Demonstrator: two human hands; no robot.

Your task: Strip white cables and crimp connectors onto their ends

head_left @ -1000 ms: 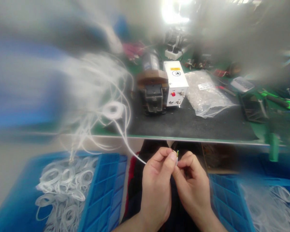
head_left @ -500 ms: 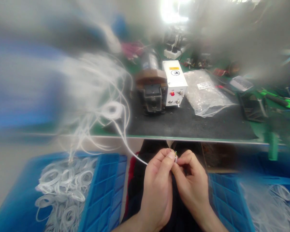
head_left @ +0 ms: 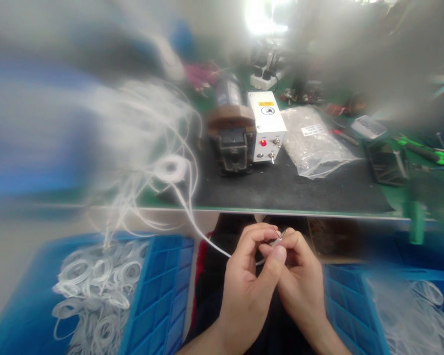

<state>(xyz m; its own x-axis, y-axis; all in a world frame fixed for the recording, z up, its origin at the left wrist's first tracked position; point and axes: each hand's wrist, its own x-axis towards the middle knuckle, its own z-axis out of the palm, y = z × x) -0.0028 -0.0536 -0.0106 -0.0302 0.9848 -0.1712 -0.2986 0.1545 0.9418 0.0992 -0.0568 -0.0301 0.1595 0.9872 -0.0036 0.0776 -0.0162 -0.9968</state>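
Just in front of the bench edge, my left hand [head_left: 252, 281] and my right hand [head_left: 299, 276] meet, both closed on the end of a white cable [head_left: 211, 245]. Thin inner wires [head_left: 278, 233] fan out between the fingertips at the cable's end. My left thumb presses across toward the right fingers, and part of the cable end is hidden by them. From my left hand the cable runs up and left to a white coil [head_left: 171, 169] at the bench's edge, beside a blurred heap of white cables [head_left: 144, 118].
A machine with a white control box [head_left: 267, 125] and red lamp stands on a black mat [head_left: 303, 195]. Right of it lies a clear plastic bag [head_left: 316, 143]. Blue crates [head_left: 159, 291] with coiled cables [head_left: 107, 276] flank me. Green-handled pliers [head_left: 424, 150] lie at right.
My hands have shifted slightly right and closer together. My left thumb has moved over to the right fingers, and the wires at the cable end are now spread apart.
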